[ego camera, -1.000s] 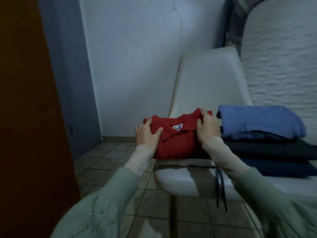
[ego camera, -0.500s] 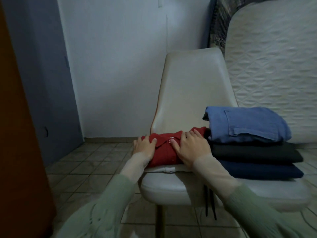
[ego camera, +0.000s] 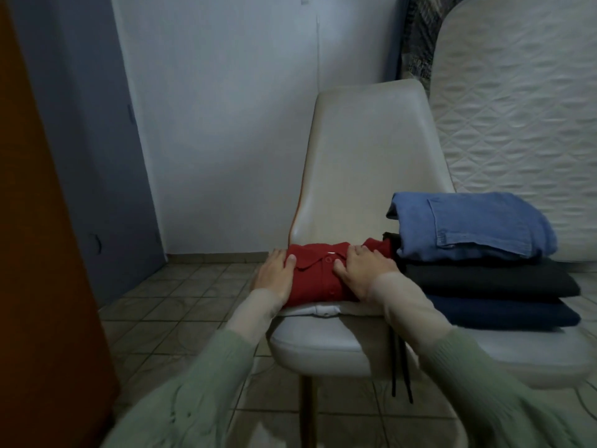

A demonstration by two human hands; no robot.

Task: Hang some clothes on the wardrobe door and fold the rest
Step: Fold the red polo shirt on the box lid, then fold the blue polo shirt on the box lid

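1. Two hands flat on a folded red shirt point(ego camera: 318, 274): left hand point(ego camera: 274, 279) cups its left edge, fingers spread, thumb on top; right hand point(ego camera: 365, 273) lies palm-down on its right half, fingers extended. Neither grips; both press.
2. Red shirt: woven cloth, collar and small buttons facing up, folded to a compact rectangle. It sits on a folded white garment point(ego camera: 318, 310) at the front-left of the chair point(ego camera: 365, 163) seat.
3. Chair: smooth off-white moulded shell, curved back, rounded seat lip.
4. Stack just right of the shirt, touching it: blue denim point(ego camera: 468, 227) with a patch pocket on top, black fabric point(ego camera: 491, 279) in the middle, navy fabric point(ego camera: 504, 313) at the bottom.
5. Black cords point(ego camera: 402, 370) hang off the seat front.
6. Quilted white mattress point(ego camera: 517, 108) stands behind the chair; the floor point(ego camera: 181, 302) is tiled.
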